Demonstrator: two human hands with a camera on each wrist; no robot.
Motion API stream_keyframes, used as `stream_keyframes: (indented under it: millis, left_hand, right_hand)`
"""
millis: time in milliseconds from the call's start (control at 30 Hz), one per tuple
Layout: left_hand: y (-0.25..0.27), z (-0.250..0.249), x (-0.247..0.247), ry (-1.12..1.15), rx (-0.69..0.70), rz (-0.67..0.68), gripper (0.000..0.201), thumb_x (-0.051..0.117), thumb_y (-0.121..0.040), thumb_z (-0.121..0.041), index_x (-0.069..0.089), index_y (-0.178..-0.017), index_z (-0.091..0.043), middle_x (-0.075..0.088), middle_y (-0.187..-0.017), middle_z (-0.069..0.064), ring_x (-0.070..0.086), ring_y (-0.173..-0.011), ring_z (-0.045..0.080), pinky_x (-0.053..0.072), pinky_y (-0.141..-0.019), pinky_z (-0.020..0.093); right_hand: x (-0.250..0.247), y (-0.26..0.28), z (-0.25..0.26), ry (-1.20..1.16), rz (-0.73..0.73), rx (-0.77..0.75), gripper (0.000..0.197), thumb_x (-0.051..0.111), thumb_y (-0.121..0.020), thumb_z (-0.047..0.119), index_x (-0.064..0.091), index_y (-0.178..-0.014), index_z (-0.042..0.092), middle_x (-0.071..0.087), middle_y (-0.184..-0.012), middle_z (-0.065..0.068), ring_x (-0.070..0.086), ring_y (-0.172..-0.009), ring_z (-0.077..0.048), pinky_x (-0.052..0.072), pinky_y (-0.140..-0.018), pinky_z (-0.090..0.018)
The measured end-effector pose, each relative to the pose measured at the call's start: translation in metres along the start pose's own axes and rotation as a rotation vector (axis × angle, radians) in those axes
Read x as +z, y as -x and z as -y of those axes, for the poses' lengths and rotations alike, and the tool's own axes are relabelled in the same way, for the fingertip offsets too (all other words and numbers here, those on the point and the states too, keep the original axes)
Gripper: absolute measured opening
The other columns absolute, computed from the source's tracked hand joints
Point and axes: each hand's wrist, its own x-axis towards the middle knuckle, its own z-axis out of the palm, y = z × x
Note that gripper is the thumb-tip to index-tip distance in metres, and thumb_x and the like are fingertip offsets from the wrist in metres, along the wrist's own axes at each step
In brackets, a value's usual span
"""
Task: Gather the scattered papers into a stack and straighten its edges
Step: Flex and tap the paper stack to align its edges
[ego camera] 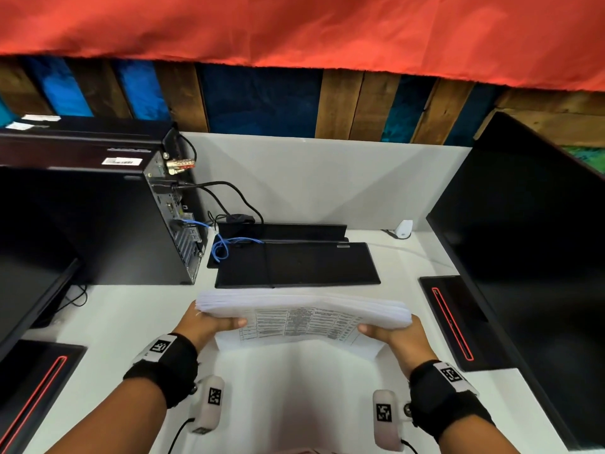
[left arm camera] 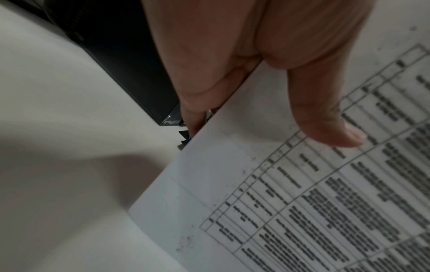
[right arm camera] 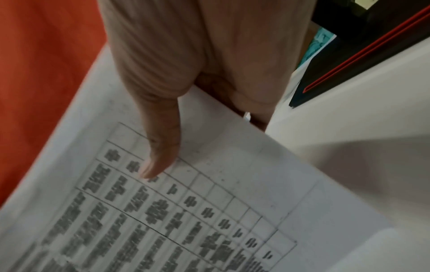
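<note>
A thick stack of white papers (ego camera: pixel 301 317) with a printed table on the near sheet stands on edge on the white desk (ego camera: pixel 124 326), tilted toward me. My left hand (ego camera: pixel 209 322) grips its left side, thumb on the printed face (left arm camera: pixel 330 117), fingers behind. On the other side my right hand (ego camera: pixel 393 332) holds it the same way, thumb on the table print (right arm camera: pixel 160 147). The top edges of the sheets look slightly fanned. The fingers behind the stack are mostly hidden.
A black keyboard (ego camera: pixel 296 265) lies just beyond the stack. A black computer tower (ego camera: pixel 98 221) with cables stands at the left, a dark monitor (ego camera: pixel 530 244) at the right. Monitor bases with red stripes (ego camera: pixel 453 322) (ego camera: pixel 36 388) flank my arms.
</note>
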Motion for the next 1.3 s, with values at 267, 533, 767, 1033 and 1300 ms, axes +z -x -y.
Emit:
stream_keyframes:
  millis: [267, 533, 767, 1033, 1300]
  left_hand:
    - [0.0, 0.002, -0.001, 0.005, -0.009, -0.013, 0.061, 0.09, -0.045, -0.015, 0.071, -0.102, -0.01, 0.077, -0.097, 0.002, 0.072, -0.09, 0.011, 0.051, -0.082, 0.027]
    - [0.002, 0.005, 0.003, -0.008, -0.021, -0.053, 0.049, 0.082, -0.05, -0.015, 0.072, -0.099, -0.014, 0.077, -0.089, -0.007, 0.069, -0.092, 0.011, 0.048, -0.085, 0.026]
    - [0.007, 0.003, 0.01, 0.03, -0.011, -0.082, 0.044, 0.084, -0.055, -0.001, 0.072, -0.096, -0.013, 0.077, -0.091, -0.001, 0.071, -0.085, 0.006, 0.05, -0.088, 0.032]
    - [0.016, -0.002, 0.014, 0.158, 0.047, -0.423, 0.07, 0.082, -0.064, 0.004, 0.052, -0.123, -0.017, 0.059, -0.115, 0.0, 0.057, -0.105, 0.014, 0.045, -0.092, 0.031]
    - [0.021, -0.015, 0.088, 0.041, 0.143, -0.08, 0.031, 0.051, -0.092, 0.007, 0.056, -0.111, -0.017, 0.064, -0.107, -0.01, 0.062, -0.093, -0.015, 0.049, -0.092, 0.017]
  right_hand:
    - [0.002, 0.002, 0.008, -0.031, -0.008, -0.011, 0.038, 0.081, -0.062, -0.006, 0.073, -0.098, 0.003, 0.077, -0.094, -0.011, 0.073, -0.088, -0.02, 0.055, -0.07, -0.02]
    - [0.003, 0.007, 0.045, 0.584, -0.104, -0.274, 0.026, 0.083, -0.065, 0.003, 0.072, -0.084, 0.017, 0.073, -0.082, 0.005, 0.066, -0.077, -0.008, 0.051, -0.072, -0.016]
    - [0.074, 0.013, 0.05, 1.461, 0.176, -0.58, 0.029, 0.055, -0.09, 0.03, 0.053, -0.119, 0.027, 0.068, -0.105, 0.004, 0.065, -0.099, -0.023, 0.042, -0.078, -0.036]
    - [0.065, 0.007, 0.057, 1.113, -0.098, -0.521, 0.01, 0.063, -0.085, 0.013, 0.064, -0.088, 0.023, 0.066, -0.06, 0.012, 0.062, -0.059, -0.011, 0.038, -0.051, -0.025]
    - [0.031, 0.015, 0.028, -0.044, -0.056, -0.187, 0.031, 0.056, -0.084, -0.014, 0.066, -0.096, 0.013, 0.077, -0.082, 0.01, 0.07, -0.079, 0.0, 0.054, -0.073, -0.011]
